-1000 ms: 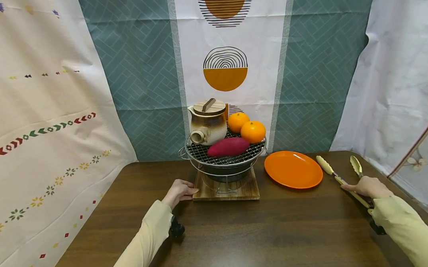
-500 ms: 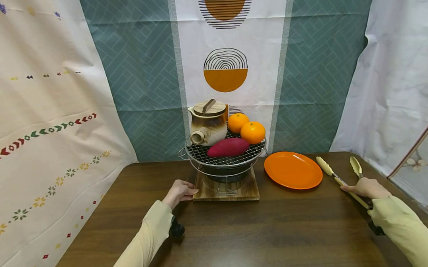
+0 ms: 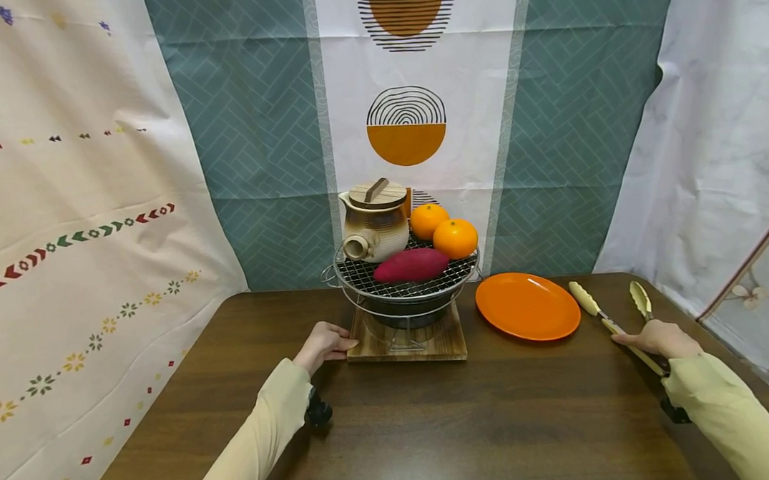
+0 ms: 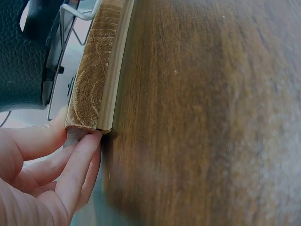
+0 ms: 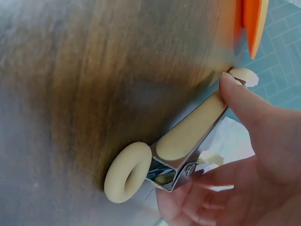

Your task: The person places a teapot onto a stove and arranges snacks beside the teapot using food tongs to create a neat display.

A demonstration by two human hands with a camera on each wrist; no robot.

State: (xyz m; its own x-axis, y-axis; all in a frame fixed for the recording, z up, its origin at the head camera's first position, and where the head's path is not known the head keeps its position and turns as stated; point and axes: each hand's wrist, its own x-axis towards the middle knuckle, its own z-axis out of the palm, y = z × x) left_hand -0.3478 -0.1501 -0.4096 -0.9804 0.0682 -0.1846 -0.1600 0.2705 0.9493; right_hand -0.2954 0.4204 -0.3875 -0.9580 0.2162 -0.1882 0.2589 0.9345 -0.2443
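Observation:
In the head view my left hand (image 3: pixel 324 344) is at the near left corner of a square wooden board (image 3: pixel 365 347). The left wrist view shows the thumb on the board's top and the fingertips at its lower edge, pinching the corner. On the board stands a round tabletop grill (image 3: pixel 399 289) with a wire mesh. It carries a lidded clay teapot (image 3: pixel 384 229), a purple sweet potato (image 3: pixel 411 265) and two oranges (image 3: pixel 455 239). At the right, my right hand (image 3: pixel 659 339) holds cream-handled tongs (image 5: pixel 190 129), their arms spread on the table and their ring end toward me.
An orange plate (image 3: pixel 528 307) lies between the grill and the tongs. The brown wooden table (image 3: pixel 495 414) stretches toward me. Patterned cloths hang at the back (image 3: pixel 259 167) and along both sides, close to the table's edges.

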